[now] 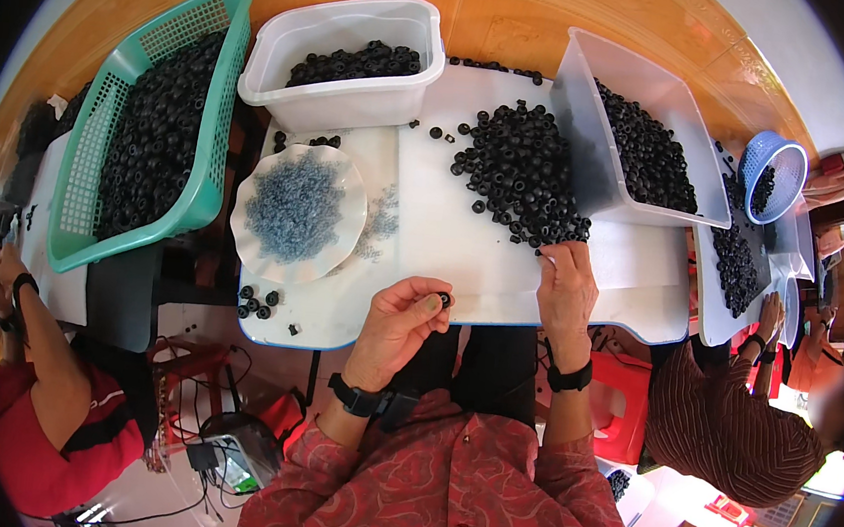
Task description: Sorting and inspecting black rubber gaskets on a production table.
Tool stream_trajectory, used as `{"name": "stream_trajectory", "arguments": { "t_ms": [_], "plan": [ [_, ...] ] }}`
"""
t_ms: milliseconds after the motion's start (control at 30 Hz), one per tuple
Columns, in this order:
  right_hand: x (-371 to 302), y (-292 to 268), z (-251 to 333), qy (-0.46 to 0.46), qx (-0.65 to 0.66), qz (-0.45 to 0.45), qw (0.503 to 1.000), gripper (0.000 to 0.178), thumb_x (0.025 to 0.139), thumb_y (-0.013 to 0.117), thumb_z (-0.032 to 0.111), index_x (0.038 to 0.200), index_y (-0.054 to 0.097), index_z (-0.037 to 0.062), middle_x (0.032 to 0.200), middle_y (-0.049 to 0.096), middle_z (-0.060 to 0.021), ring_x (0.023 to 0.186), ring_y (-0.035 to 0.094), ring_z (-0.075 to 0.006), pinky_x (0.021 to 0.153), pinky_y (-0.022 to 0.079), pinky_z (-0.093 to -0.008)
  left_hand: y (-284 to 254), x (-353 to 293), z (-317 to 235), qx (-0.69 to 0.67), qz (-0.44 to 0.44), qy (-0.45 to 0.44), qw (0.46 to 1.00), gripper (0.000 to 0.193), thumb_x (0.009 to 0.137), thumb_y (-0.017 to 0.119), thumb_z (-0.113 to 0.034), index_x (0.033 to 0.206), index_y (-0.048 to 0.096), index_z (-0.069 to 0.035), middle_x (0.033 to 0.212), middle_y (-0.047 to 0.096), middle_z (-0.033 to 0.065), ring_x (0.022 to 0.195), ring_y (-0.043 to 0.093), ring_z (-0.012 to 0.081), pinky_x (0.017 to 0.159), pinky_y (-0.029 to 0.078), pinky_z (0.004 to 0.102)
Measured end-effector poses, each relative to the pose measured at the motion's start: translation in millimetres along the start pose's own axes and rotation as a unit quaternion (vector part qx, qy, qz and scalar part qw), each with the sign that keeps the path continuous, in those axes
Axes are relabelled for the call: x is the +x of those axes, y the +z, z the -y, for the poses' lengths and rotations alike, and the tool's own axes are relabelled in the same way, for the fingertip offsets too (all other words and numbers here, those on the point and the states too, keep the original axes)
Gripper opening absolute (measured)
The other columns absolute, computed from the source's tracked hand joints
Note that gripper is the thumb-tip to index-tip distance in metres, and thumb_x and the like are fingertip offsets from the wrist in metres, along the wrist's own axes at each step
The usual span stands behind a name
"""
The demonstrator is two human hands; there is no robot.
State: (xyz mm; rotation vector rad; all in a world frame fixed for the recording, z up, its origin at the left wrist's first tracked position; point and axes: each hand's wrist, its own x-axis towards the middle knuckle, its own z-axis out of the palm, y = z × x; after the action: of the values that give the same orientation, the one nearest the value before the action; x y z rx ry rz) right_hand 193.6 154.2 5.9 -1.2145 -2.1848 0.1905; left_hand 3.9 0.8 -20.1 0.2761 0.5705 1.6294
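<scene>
Between the thumb and fingers of my left hand (400, 324) is a small round black part (444, 299) with a hole in it, held over the table's front edge. My right hand (567, 288) reaches to the near edge of a loose pile of black round parts (523, 167). Its thumb and fingertips are pinched on a small dark piece (540, 254), too small to tell its kind. A white scalloped plate (352, 207) heaped with small bluish clear rings (295, 204) stands to the left, with more rings scattered beside it.
Behind the plate is a white tub (355, 107) of black parts; a green basket (212, 160) is at left. A clear bin (637, 212) stands right of the pile. Several black parts (258, 303) lie front left. Co-workers sit at left (48, 411) and right (729, 421).
</scene>
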Motion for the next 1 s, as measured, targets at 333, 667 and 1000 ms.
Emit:
{"name": "stream_trajectory", "arguments": {
  "t_ms": [333,667,1000],
  "plan": [
    [-4.3,3.8,3.8,0.000,0.024,0.017,1.000,0.009,0.084,0.062,-0.001,0.092,0.062,0.0038,0.090,0.061,-0.0116,0.073,0.063,-0.0307,0.061,0.050,-0.0402,1.5,-0.5,-0.1,0.012,-0.009,-0.001,1.000,0.020,0.095,0.063,-0.007,0.112,0.065,0.003,0.095,0.066,0.0086,0.079,0.061,0.0143,0.072,0.051,0.0275],
    [-21.4,-4.2,21.1,0.075,0.246,0.063,0.964,0.021,0.087,0.065,0.000,0.108,0.068,0.0011,0.087,0.063,-0.0071,0.072,0.063,-0.0162,0.063,0.050,-0.0274,7.9,-2.4,-0.7,0.023,-0.016,0.005,1.000,0.020,0.096,0.062,-0.007,0.114,0.065,0.002,0.095,0.066,0.0084,0.079,0.061,0.0133,0.072,0.051,0.0263],
    [-32.1,-16.6,55.6,0.256,0.563,0.141,0.773,0.014,0.088,0.068,0.002,0.102,0.067,-0.0010,0.087,0.069,-0.0030,0.070,0.062,-0.0074,0.067,0.051,-0.0211,13.4,-0.3,9.5,0.020,0.001,-0.004,1.000,0.022,0.097,0.061,-0.007,0.116,0.064,0.002,0.097,0.068,0.0056,0.082,0.064,0.0095,0.072,0.055,0.0234]
  ]
}}
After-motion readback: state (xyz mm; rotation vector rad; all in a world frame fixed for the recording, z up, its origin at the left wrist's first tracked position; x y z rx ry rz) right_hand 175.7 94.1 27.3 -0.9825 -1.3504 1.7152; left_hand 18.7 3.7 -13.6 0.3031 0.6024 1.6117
